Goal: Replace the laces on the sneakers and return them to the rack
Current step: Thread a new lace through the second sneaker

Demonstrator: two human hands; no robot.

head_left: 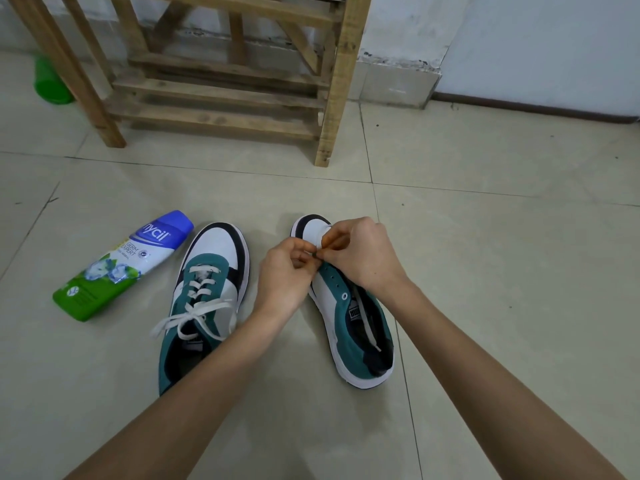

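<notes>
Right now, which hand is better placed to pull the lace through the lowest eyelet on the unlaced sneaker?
Probably the right hand: it sits directly over the unlaced sneaker near its toe-end eyelets, pinching at the lace end. The left hand meets it from the side, better suited to steadying.

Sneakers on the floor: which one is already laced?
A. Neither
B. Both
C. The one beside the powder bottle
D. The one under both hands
C: the sneaker beside the bottle has white laces crossed and tied, while the sneaker under the hands shows empty eyelets.

At frame center, the hands (325,261) hide the right sneaker's (349,317) front eyelets; the rack's (225,84) top is cut off.
</notes>
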